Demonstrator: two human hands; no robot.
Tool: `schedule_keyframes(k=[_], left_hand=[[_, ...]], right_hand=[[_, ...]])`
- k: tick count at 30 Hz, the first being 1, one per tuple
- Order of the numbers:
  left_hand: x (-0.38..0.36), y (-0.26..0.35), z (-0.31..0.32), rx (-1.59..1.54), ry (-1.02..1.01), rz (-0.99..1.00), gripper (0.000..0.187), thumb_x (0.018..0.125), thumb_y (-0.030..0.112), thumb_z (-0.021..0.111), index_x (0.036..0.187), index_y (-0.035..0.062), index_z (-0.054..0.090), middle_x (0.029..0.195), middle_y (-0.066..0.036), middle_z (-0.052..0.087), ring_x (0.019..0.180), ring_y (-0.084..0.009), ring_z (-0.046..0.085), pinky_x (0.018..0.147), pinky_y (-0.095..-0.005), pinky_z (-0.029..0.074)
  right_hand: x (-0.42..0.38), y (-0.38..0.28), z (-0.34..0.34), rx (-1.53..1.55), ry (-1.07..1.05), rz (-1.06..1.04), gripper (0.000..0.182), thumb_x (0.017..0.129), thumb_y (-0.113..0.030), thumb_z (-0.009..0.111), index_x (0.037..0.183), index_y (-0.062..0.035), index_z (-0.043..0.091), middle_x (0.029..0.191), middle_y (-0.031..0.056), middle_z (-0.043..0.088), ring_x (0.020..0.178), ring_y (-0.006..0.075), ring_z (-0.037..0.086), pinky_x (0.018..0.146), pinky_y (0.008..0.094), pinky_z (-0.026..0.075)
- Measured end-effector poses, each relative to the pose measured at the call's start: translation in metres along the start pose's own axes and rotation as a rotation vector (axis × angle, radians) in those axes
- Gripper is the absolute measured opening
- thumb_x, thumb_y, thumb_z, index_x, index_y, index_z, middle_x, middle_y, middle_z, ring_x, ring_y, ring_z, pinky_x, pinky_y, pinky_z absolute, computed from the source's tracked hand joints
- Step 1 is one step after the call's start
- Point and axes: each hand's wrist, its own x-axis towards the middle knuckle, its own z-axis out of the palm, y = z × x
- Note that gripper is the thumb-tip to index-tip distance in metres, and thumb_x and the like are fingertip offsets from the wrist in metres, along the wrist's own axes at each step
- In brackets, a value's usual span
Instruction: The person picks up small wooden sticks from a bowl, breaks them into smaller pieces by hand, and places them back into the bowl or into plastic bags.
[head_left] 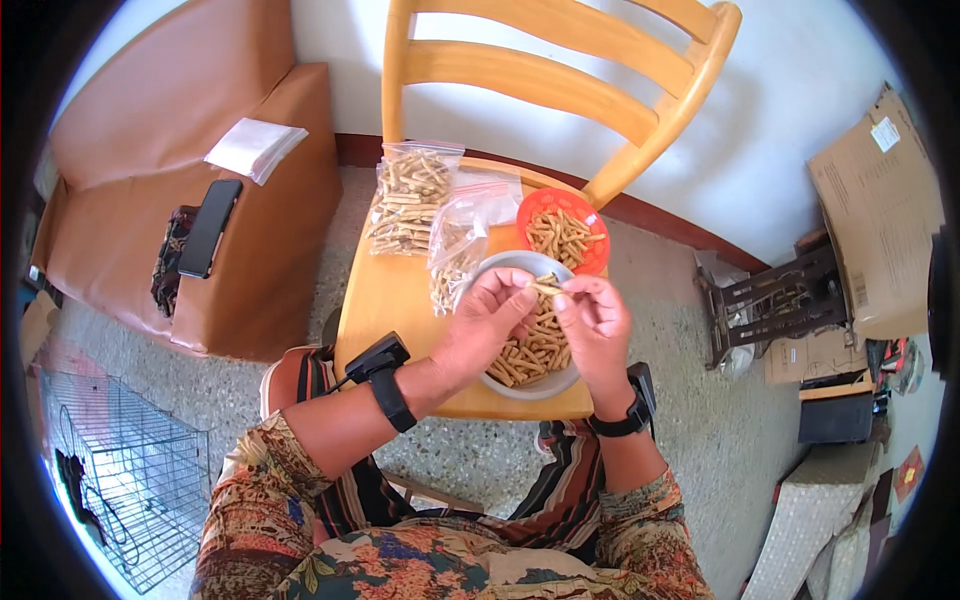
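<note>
My left hand (497, 312) and my right hand (597, 322) meet over a grey bowl (507, 263), thumbs and fingers closed. Between their fingertips they pinch one short, tan, stick-like piece (547, 289), both hands touching it. Many similar pieces (530, 358) lie in the grey bowl, partly hidden by my hands. Just behind stands a red plastic bowl (602, 255) holding more of them. Left of the bowls, a clear plastic bag (412, 205) is filled with neatly lined pieces. A second clear bag (457, 262), partly filled with paler bits, leans in front of it.
Everything sits on a wooden chair seat (385, 300) with a slatted backrest (530, 75). A brown sofa (275, 230) at left carries a phone (211, 228) and a white packet (255, 148). A wire cage (130, 480) stands lower left. Cardboard boxes (885, 220) are at right.
</note>
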Motion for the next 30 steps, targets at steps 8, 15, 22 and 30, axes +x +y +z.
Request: schedule_keyframes(k=[8, 15, 22, 30], left_hand=[[-0.004, -0.012, 0.004, 0.004, -0.239, -0.097, 0.018, 0.095, 0.009, 0.055, 0.113, 0.004, 0.053, 0.094, 0.001, 0.06, 0.083, -0.0049, 0.056, 0.073, -0.0227, 0.048], [-0.007, -0.008, 0.002, 0.109, -0.251, -0.176, 0.018, 0.094, 0.007, 0.055, 0.111, 0.0029, 0.058, 0.095, 0.001, 0.063, 0.085, -0.0067, 0.057, 0.073, -0.0229, 0.047], [-0.006, -0.004, 0.003, 0.035, -0.07, -0.038, 0.013, 0.095, 0.014, 0.058, 0.105, 0.0061, 0.06, 0.082, 0.002, 0.06, 0.071, -0.005, 0.055, 0.064, -0.0218, 0.047], [0.005, 0.011, -0.006, -0.087, 0.107, -0.005, 0.011, 0.096, 0.014, 0.055, 0.104, 0.0085, 0.06, 0.079, 0.0, 0.059, 0.067, -0.008, 0.054, 0.063, -0.0227, 0.045]], right_hand=[[0.054, -0.052, 0.05, -0.52, 0.026, -0.37, 0.017, 0.084, 0.005, 0.063, 0.101, 0.0005, 0.066, 0.093, 0.0078, 0.062, 0.086, 0.015, 0.061, 0.075, 0.0249, 0.049], [0.086, -0.024, 0.077, -0.687, -0.208, -0.447, 0.02, 0.082, 0.005, 0.064, 0.101, -0.0023, 0.067, 0.092, 0.0088, 0.061, 0.078, 0.0163, 0.061, 0.067, 0.0249, 0.049], [0.058, -0.027, 0.032, -0.626, 0.092, -0.34, 0.018, 0.084, 0.005, 0.06, 0.1, -0.0025, 0.065, 0.089, 0.0053, 0.06, 0.073, 0.0098, 0.058, 0.064, 0.0223, 0.048], [0.006, -0.008, -0.033, -0.743, -0.167, 0.045, 0.011, 0.082, 0.0, 0.063, 0.092, -0.0042, 0.068, 0.083, 0.0085, 0.062, 0.077, 0.0189, 0.061, 0.068, 0.0304, 0.049]])
